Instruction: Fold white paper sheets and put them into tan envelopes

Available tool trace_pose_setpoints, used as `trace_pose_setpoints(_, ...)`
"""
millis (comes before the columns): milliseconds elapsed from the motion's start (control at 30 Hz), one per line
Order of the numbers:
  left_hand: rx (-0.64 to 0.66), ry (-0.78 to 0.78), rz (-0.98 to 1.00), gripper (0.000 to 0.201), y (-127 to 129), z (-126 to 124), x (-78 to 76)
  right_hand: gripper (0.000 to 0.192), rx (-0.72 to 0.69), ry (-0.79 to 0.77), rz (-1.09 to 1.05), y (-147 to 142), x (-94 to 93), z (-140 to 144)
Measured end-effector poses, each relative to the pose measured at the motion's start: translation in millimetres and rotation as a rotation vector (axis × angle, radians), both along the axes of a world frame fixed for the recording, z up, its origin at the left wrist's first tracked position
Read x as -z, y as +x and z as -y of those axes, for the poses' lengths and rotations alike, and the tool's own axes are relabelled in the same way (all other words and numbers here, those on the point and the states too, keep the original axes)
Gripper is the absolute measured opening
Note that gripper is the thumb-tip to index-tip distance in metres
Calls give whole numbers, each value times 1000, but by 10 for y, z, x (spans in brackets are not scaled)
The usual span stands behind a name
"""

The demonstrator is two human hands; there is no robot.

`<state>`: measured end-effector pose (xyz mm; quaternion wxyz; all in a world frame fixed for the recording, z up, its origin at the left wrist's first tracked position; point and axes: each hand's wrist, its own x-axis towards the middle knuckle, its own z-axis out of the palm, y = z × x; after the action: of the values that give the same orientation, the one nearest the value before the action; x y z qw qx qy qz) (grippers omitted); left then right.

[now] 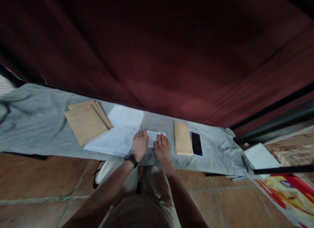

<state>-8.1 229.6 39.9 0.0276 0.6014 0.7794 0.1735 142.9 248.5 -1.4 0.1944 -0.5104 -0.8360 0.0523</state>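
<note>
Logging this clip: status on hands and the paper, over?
Left hand and right hand both flat, pressing the folded white sheet. White paper stack at left, brown envelope and phone at right. Nothing blocking.

We've got a grey cloth (36,129) spread over the long narrow surface, with a stack of brown envelopes (85,121) at about 10 o'clock, partly overlapping some loose white sheets (117,133) just right of them. Over at 3 o'clock a single brown envelope (183,138) lies right beside a dark phone (196,143), and farther out at 4 o'clock another white sheet (261,157) sits near a colourful printed box (291,195). A dark red curtain (171,57) fills everything from 11 to 1 o'clock, and we see brown floor tiles (36,188) down at 7 o'clock.
</note>
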Motion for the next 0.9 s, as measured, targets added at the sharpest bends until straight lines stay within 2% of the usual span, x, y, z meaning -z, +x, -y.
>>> trace_pose_setpoints(133, 250, 152, 29, 42, 187, 33, 184, 50, -1, 8, 8, 3, 19, -7)
trace_pose_setpoints(200, 303, 163, 26, 45, 232, 57, 289, 51, -3, 22, 14, 12, 45, -2)
trace_pose_setpoints(300, 320, 138, 19, 48, 225, 81, 370, 51, -5, 23, 10, 24, 65, -6)
trace_pose_setpoints(533, 335, 80, -38, 51, 197, 68, 385, 46, 71, -98, -90, -77, -71, -165)
trace_pose_setpoints(733, 377, 96, -70, 67, 180, 43, 508, 48, -108, -110, -147, -255, -34, -184)
trace_pose_setpoints(900, 342, 78, -70, 63, 200, 28, 493, 50, -68, -76, -48, -174, 35, -183)
